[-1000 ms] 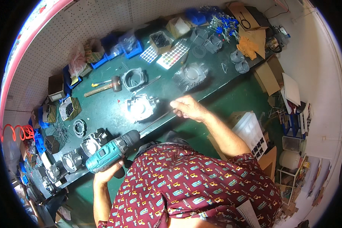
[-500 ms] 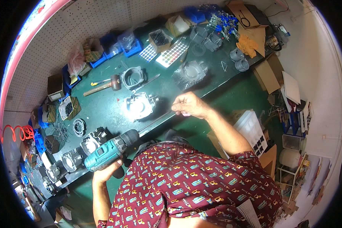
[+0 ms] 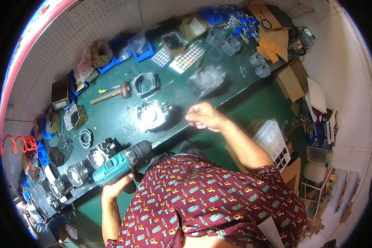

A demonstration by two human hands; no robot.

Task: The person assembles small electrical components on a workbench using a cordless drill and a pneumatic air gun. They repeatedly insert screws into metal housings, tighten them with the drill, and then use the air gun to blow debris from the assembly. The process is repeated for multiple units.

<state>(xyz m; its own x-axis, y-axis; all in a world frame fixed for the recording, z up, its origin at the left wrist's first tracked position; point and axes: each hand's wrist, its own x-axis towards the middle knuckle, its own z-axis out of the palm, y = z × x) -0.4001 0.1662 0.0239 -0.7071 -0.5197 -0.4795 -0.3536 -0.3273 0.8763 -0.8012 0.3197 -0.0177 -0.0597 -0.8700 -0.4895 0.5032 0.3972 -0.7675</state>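
My left hand point(image 3: 116, 186) is wrapped around the grip of a teal and black cordless drill point(image 3: 113, 168). A long thin driver bit point(image 3: 166, 135) runs from its chuck up and to the right, along the table's near edge. At the bit's far end my right hand point(image 3: 206, 117) is closed in a pinch, thumb against forefinger; whatever lies between the fingertips is too small to make out. Left of that hand, a brightly lit metal motor housing point(image 3: 151, 115) lies on the green table point(image 3: 115, 120). Farther right is a finned grey housing point(image 3: 206, 80).
Beyond the housing lie a wooden-handled mallet point(image 3: 111, 93), a round grey ring casting point(image 3: 144, 84) and a knife-like tool point(image 3: 159, 90). Several motor assemblies point(image 3: 78, 173) line the near left edge. Blue bins point(image 3: 144, 51) and boxes stand along the back. A person point(image 3: 53, 229) is at lower left.
My right hand has shifted very slightly to the left at the bit's end. The drill has barely moved. At lower left, the other person has changed position a little.
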